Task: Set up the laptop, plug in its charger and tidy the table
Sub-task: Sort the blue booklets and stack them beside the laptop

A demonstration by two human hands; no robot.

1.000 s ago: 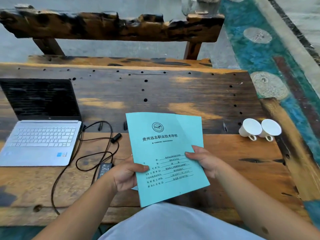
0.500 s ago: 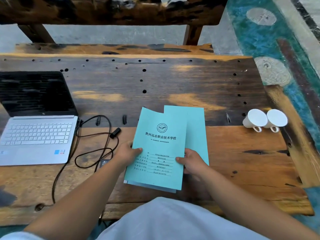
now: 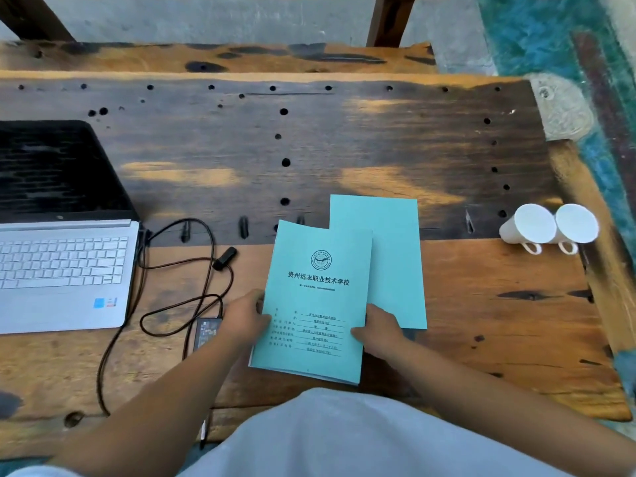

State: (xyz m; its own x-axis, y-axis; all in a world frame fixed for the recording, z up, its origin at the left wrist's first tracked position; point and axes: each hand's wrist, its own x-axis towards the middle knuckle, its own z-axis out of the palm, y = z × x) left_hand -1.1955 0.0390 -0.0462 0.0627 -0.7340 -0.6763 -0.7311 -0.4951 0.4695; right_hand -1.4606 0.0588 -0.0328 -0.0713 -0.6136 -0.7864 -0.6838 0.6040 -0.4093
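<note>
A teal printed booklet [image 3: 315, 297] is low over the wooden table [image 3: 344, 149], gripped at its left edge by my left hand [image 3: 246, 316] and at its right edge by my right hand [image 3: 380, 333]. A second, plain teal booklet [image 3: 395, 263] lies flat on the table behind it, partly covered. At the left an open silver laptop [image 3: 62, 266] shows a dark screen. Its black charger cable [image 3: 179, 297] loops beside it, and the power brick [image 3: 206, 330] lies just left of my left hand.
Two white cups [image 3: 547, 225] lie on their sides near the table's right edge. A wooden bench [image 3: 213, 56] runs along the far side. The floor at the right is teal and patterned [image 3: 537, 46].
The booklet has come down from a raised, tilted position to just above the table, over the second booklet. Both hands moved down with it, and the camera tipped lower and closer.
</note>
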